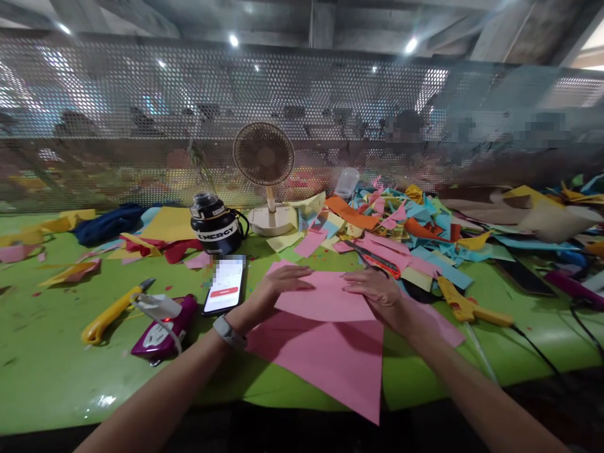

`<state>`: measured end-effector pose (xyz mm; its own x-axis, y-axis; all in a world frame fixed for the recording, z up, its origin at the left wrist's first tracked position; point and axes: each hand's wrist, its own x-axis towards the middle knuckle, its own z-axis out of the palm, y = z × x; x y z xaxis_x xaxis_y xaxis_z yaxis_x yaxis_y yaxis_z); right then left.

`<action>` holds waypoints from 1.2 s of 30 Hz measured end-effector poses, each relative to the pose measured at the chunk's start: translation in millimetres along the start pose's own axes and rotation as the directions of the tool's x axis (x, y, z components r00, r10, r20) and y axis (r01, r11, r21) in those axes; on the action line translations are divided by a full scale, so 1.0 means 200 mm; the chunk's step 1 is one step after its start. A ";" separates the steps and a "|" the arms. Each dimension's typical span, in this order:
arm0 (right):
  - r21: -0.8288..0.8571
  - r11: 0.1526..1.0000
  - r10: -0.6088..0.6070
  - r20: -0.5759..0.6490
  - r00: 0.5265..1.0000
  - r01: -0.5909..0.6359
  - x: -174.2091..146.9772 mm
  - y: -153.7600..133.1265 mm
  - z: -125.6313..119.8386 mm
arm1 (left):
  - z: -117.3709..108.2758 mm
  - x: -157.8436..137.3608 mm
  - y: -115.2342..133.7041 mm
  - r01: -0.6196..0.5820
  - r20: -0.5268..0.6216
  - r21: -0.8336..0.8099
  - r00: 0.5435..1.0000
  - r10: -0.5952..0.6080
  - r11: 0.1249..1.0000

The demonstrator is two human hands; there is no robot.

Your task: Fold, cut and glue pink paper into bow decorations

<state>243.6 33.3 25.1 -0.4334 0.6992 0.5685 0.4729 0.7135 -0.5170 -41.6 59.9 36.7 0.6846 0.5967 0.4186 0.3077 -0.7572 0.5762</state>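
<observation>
A large pink sheet of paper (330,352) lies in front of me, its near corner reaching past the table edge. Its far part is curled over toward me, forming a raised flap. My left hand (285,286) grips the flap's left end, fingers bent over the top; a watch band is on that wrist. The flap's right end is in my right hand (380,292), with the fingers lying over it and the thumb mostly hidden. Another pink piece of paper (434,324) lies beneath my right forearm. Just beyond that hand rest red-and-black scissors (377,259).
A phone (226,286), a purple power strip (165,330) and a yellow utility knife (113,314) lie left. Behind stand a black jug (214,226) and a fan (264,157). Rightward are a yellow glue gun (469,308) with its cord, and heaped paper scraps (425,214).
</observation>
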 end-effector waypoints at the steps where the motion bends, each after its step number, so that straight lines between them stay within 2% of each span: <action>1: -0.032 0.999 -0.010 0.063 0.998 0.012 -0.02 0.02 0.02 | 0.01 -0.01 -0.03 -0.013 0.063 0.060 0.998 0.009 0.998; 3: -0.095 0.995 -0.001 0.197 0.980 0.021 -0.07 0.06 0.04 | 0.05 -0.03 -0.08 -0.022 0.155 0.163 0.988 -0.004 0.986; 6: -0.185 0.983 0.052 0.308 0.950 0.006 -0.11 0.07 0.05 | 0.07 -0.04 -0.11 0.009 0.165 0.217 0.985 -0.046 0.976; 9: -0.238 0.971 0.053 0.333 0.942 0.030 -0.11 0.05 0.04 | 0.09 -0.02 -0.06 0.060 0.166 0.221 0.981 -0.099 0.973; 14: -0.253 0.965 0.001 0.290 0.957 0.075 -0.10 0.05 0.04 | 0.17 0.04 0.04 0.011 0.377 0.268 0.919 -0.116 0.963; 16: -0.259 0.964 0.020 0.284 0.959 0.057 -0.10 0.05 0.04 | 0.22 0.05 0.04 -0.015 0.398 0.306 0.910 -0.114 0.952; 19: -0.235 0.971 0.049 0.353 0.934 0.038 -0.12 0.02 0.03 | 0.27 0.03 0.02 -0.037 0.404 0.369 0.906 -0.124 0.929; 23: -0.145 0.989 0.069 0.397 0.915 -0.011 -0.11 -0.05 0.02 | 0.28 0.03 -0.04 -0.022 0.406 0.354 0.904 -0.132 0.935; 27: -0.043 0.975 0.222 0.255 0.941 -0.218 -0.07 -0.05 0.06 | 0.22 0.05 -0.10 0.046 0.482 0.166 0.868 -0.122 0.985; 29: -0.050 0.951 0.310 0.191 0.931 -0.306 -0.06 -0.03 0.08 | 0.18 0.06 -0.11 0.066 0.469 -0.017 0.882 -0.050 0.998; 31: -0.071 0.925 0.379 0.163 0.911 -0.372 -0.05 0.00 0.10 | 0.15 0.07 -0.13 0.180 0.409 -0.241 0.910 -0.068 0.954; 33: -0.097 0.902 0.432 0.163 0.887 -0.422 -0.03 0.02 0.11 | 0.14 0.08 -0.14 0.350 0.313 -0.451 0.923 -0.222 0.821; 34: -0.117 0.893 0.450 0.165 0.878 -0.435 -0.03 0.03 0.12 | 0.14 0.09 -0.15 0.411 0.242 -0.537 0.912 -0.333 0.737; 35: -0.143 0.887 0.459 0.166 0.873 -0.439 -0.02 0.03 0.12 | 0.13 0.09 -0.16 0.441 0.150 -0.605 0.881 -0.449 0.663; 36: -0.171 0.884 0.461 0.163 0.872 -0.435 -0.02 0.02 0.13 | 0.13 0.10 -0.17 0.448 0.044 -0.646 0.830 -0.555 0.618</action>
<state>227.9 35.6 4.8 -0.2850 0.9462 0.1534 0.7381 0.3188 -0.5947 -21.4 90.6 7.3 0.4269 0.9043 -0.0034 0.0702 -0.0293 0.9971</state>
